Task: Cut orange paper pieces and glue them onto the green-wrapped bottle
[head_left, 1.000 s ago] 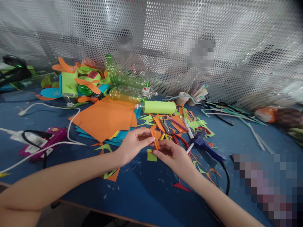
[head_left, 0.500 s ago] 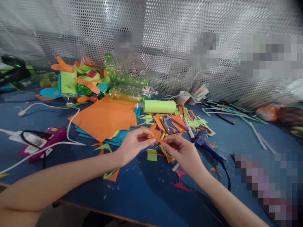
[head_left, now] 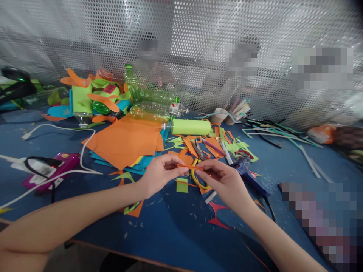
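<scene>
While left hand (head_left: pixel 159 174) and right hand (head_left: pixel 225 180) each pinch the thin orange paper strip (head_left: pixel 189 166) — even, gentle tension seems wisest.

No text or label can be read anywhere.

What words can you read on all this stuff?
No text can be read.
The red label at the back left: dark marks, too blurred.
The white sticker on the pink box: too small.
The orange strip: no writing shows.
</scene>
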A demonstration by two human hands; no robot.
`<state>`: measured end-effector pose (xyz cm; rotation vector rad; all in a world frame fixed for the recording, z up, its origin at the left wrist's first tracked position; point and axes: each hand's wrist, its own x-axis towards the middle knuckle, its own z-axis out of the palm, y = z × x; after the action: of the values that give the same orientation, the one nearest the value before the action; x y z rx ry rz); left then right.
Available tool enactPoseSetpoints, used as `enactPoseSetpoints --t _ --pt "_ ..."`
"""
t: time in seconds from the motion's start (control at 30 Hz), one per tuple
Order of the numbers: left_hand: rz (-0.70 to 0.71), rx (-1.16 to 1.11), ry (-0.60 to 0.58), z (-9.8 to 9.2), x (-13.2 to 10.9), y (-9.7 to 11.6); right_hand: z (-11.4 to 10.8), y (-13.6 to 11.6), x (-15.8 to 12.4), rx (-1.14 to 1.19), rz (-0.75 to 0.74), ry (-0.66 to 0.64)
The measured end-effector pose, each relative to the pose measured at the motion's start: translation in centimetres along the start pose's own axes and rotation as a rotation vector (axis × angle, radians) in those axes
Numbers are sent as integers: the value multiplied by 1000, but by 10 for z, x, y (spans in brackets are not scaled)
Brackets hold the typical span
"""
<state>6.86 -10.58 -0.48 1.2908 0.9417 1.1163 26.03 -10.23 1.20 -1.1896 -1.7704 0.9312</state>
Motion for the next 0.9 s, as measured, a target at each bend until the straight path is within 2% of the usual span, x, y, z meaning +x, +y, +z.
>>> enactPoseSetpoints --t 0.27,0.57,0.9 --pt "107 210 26 -1 -1 4 -3 -4 0 -4 45 -15" --pt "98 148 5 -2 -1 5 -7 -1 0 -20 38 -2" --pt "142 152 -36 -4 0 7 -6 -2 0 -88 -43 6"
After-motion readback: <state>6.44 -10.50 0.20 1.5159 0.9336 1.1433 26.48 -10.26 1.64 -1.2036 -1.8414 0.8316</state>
